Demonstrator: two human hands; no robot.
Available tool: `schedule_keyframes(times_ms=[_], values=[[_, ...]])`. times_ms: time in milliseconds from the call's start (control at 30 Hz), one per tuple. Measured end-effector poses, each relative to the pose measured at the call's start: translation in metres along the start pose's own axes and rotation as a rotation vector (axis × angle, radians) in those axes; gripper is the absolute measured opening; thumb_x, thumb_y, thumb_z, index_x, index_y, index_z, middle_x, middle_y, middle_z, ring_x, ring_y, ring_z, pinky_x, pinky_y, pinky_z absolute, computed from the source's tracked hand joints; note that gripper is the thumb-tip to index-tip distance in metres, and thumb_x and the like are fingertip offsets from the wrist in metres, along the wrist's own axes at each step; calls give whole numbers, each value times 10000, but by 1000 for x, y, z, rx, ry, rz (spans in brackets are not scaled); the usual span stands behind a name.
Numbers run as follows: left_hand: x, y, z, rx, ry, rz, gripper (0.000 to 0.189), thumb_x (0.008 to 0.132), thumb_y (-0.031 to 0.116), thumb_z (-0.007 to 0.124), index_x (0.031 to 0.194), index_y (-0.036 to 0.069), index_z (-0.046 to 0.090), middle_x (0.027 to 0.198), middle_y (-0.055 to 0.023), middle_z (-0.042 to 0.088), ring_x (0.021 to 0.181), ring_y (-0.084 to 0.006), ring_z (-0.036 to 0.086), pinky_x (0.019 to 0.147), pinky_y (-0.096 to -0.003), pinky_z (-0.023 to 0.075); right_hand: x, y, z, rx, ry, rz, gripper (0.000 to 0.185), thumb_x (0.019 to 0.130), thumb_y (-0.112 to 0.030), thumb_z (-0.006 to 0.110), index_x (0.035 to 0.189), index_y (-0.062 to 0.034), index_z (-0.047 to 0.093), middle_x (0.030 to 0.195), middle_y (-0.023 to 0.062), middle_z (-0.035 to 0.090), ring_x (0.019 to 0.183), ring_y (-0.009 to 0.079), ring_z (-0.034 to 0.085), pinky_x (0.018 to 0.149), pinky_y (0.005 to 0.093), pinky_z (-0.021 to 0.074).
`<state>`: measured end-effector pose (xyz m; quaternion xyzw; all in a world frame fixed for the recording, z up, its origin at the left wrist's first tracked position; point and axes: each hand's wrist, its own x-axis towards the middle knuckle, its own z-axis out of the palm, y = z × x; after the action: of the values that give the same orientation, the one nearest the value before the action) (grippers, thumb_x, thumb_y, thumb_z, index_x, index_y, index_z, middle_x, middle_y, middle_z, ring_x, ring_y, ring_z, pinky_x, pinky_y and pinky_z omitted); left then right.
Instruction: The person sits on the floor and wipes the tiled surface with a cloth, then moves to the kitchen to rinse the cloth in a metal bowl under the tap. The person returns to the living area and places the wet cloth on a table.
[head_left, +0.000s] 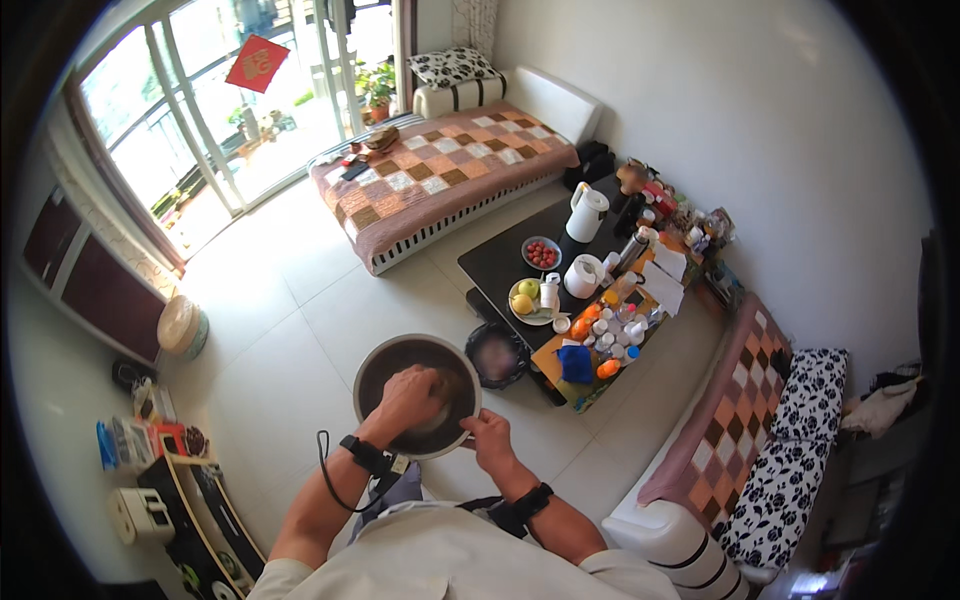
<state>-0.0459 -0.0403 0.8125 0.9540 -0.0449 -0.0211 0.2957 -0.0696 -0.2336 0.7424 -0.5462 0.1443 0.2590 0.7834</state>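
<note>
A round metal pot or basin (375, 375) with a dark inside is held up in front of me, above the tiled floor. My right hand (489, 435) grips its rim at the lower right, thumb over the edge. My left hand (411, 396) reaches down inside it with curled fingers. Beside those fingertips is a blurred brownish patch (453, 386); whether it is a held cloth, a scrubber or part of the bottom is unclear. Both wrists wear black straps, and a cable loops from the left one.
Ahead on the right stands a low black table (491, 259) crowded with bottles, fruit and a white kettle (587, 212). A lined waste bin (496, 356) sits against its near side. Sofas (450, 161) with checkered covers stand ahead and at right. A shelf unit (199, 517) is at left.
</note>
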Motion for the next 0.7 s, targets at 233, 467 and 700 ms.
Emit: schedule_keyframes(times_ms=[233, 467, 700], values=[[158, -47, -80, -210, -158, 260, 229, 656, 153, 682, 824, 2, 643, 886, -170, 610, 856, -388, 620, 745, -431, 504, 111, -42, 63, 216, 248, -75, 181, 854, -66, 655, 1004, 32, 676, 898, 85, 661, 762, 208, 684, 664, 384, 618], [317, -78, -121, -398, -225, 474, 210, 684, 145, 708, 807, -6, 630, 905, -161, 610, 840, -372, 626, 730, -432, 499, 245, -93, 98, 296, 419, -121, 74, 833, -101, 675, 881, -46, 658, 826, 41, 644, 719, 183, 666, 584, 331, 567], [492, -101, -144, -395, -305, 590, 285, 670, 115, 711, 922, -6, 660, 914, -150, 637, 850, -332, 650, 732, -398, 517, 373, -180, 101, 348, 530, -125, 96, 810, -116, 688, 872, -69, 632, 816, 36, 631, 743, 163, 641, 603, 329, 555]])
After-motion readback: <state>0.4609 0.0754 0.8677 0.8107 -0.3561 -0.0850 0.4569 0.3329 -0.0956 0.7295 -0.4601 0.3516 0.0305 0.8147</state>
